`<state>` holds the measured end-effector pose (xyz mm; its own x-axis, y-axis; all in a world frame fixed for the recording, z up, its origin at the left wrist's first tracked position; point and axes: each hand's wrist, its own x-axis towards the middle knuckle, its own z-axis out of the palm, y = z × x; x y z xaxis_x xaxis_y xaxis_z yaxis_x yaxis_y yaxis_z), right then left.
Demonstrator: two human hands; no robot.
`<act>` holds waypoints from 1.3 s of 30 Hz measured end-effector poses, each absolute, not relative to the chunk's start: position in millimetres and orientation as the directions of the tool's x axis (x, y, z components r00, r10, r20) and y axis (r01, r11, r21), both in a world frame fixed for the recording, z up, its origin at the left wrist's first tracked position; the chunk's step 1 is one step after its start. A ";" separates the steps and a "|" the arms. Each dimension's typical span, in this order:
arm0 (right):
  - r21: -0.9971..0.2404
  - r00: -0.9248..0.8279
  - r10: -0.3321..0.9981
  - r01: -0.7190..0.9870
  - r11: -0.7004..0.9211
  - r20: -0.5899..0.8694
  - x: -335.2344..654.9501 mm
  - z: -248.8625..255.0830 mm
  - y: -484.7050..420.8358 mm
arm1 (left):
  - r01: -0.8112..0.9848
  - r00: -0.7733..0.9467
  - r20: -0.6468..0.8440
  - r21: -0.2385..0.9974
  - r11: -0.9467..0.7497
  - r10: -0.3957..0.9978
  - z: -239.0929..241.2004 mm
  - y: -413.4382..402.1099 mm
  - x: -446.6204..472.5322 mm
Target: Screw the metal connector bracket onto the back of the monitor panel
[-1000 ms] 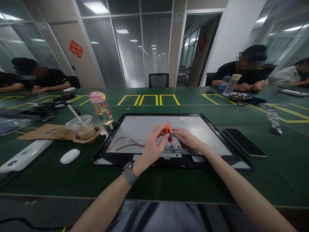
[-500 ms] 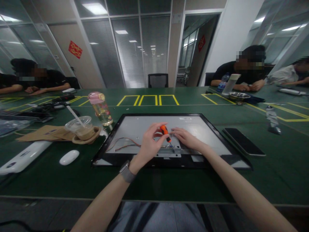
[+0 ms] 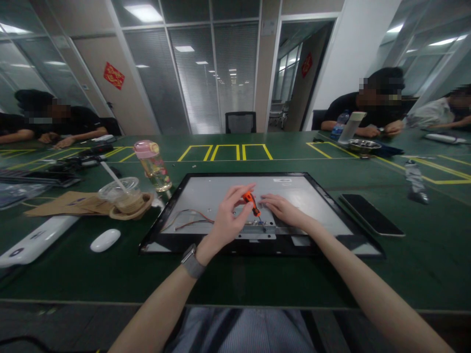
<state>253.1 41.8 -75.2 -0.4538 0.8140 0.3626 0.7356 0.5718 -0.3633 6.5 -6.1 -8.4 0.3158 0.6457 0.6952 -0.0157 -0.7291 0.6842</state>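
L hand (image 3: 230, 215) curled round tilted s/driver (image 3: 252, 202); R hand (image 3: 285, 211) palm-down over panel (image 3: 206, 190).

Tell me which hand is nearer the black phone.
Right: the right hand is left of the phone; the left hand, at the screwdriver, is farther left.

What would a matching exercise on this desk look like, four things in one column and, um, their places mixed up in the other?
Things:
1. screwdriver
2. smartwatch
3. dark phone
4. pink-lidded bottle

Places:
A. lying to the right of the framed panel
B. standing near the clear plastic cup
C. strapped around the left wrist
D. between the thumb and fingers of the left hand

Right pairs: 1-D, 2-C, 3-A, 4-B
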 end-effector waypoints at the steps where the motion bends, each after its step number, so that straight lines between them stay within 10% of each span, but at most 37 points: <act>1: -0.363 -0.456 0.812 0.734 0.574 0.363 253.2 -74.8 41.4 | -0.053 0.339 0.682 0.702 -0.711 0.648 -9.6 -5.5 6.5; 39: -0.341 -0.468 0.804 0.736 0.585 0.368 254.8 -77.2 42.7 | 0.066 0.246 0.690 0.688 -0.722 0.680 -8.4 -5.6 7.3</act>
